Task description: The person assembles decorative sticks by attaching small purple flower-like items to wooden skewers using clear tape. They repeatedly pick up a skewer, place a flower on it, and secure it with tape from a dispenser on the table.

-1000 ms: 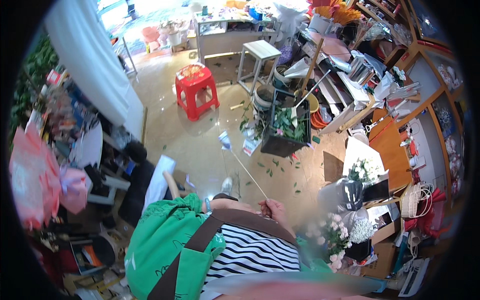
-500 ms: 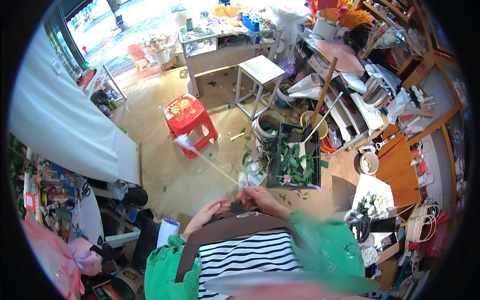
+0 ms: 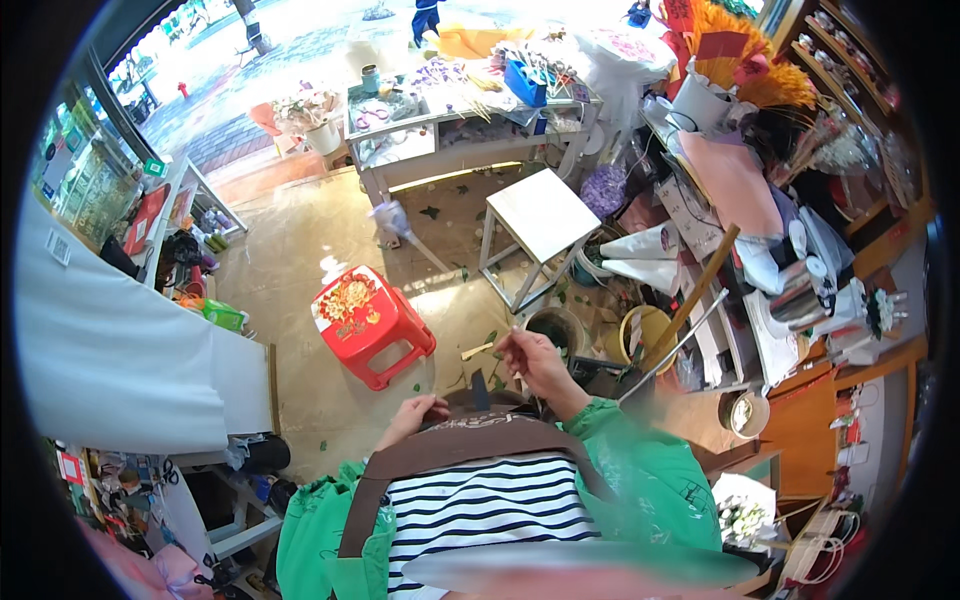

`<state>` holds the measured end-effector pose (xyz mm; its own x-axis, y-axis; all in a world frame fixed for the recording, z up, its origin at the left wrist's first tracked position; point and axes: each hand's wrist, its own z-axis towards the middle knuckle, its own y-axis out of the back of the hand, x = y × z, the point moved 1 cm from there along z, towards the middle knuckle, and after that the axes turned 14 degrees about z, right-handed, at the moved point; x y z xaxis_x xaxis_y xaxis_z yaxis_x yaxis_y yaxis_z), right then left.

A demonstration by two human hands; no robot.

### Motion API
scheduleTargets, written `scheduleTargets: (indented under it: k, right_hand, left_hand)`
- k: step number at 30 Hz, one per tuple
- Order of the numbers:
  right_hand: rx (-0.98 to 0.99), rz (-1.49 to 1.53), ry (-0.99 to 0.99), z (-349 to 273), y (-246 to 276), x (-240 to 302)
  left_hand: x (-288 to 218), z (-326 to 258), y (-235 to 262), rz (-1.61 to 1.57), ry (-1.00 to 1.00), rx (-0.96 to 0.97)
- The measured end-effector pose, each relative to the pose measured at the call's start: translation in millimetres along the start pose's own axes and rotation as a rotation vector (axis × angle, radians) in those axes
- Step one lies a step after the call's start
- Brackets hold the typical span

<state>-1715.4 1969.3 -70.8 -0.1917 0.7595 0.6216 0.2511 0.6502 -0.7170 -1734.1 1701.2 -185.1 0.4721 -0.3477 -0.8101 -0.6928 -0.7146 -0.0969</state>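
Observation:
My right hand (image 3: 545, 368) is raised in front of the apron, thumb and fingers pinched together. A long pale stick with a whitish-purple tip (image 3: 392, 218) points from these fingers up and left. Its lower part is lost against the bright floor, but it lines up with the fingertips. My left hand (image 3: 412, 418) is lower and to the left, near the brown apron (image 3: 480, 445), its fingers curled closed. Whatever these fingers may hold is hidden. A dark upright strip (image 3: 480, 390) shows between the two hands.
A red plastic stool (image 3: 365, 320) stands ahead left, a white square stool (image 3: 543, 215) ahead right. Buckets, including a yellow one (image 3: 640, 335), and a wooden pole (image 3: 690, 300) are on the right. Beyond stands a cluttered worktable (image 3: 440, 118). A person (image 3: 425, 22) is outside.
The view has tilted up, showing more of the street. My right hand has risen with the stick, whose tip now lies farther ahead, and the hands are farther apart.

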Motion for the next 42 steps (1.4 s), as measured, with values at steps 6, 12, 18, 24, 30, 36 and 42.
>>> scheduleTargets:
  k: [6, 12, 18, 24, 30, 36, 42]
  right_hand:
    - [0.028, -0.097, -0.061, 81.2, 20.3, 59.6]
    - [-0.110, -0.155, 0.122, 185.3, 52.7, 100.3]
    - [-0.282, -0.092, 0.347, 326.9, 90.1, 200.2]
    - [-0.530, -0.099, 0.497, 477.2, 123.3, 325.0]
    - [-0.591, -0.090, 0.534, 580.5, 144.1, 388.3]
    - [-0.734, -0.291, 0.554, 669.8, 174.8, 438.7]
    - [-0.816, -0.712, 0.702, 746.6, 229.3, 490.3]
  left_hand:
    - [-39.1, 107.0, 33.5, 0.563, -0.161, -0.010]
    - [-50.7, 230.8, 120.8, 0.498, -0.114, -0.349]
    - [-111.9, 385.2, 214.3, 0.510, 0.036, -0.296]
    - [-230.2, 503.3, 282.0, 0.125, -0.141, -0.416]
    - [-279.3, 519.9, 321.5, 0.031, -0.038, -0.463]
    - [-231.0, 495.1, 332.8, -0.273, 0.110, -0.588]
    - [-151.4, 520.6, 329.5, -0.556, 0.146, -0.771]
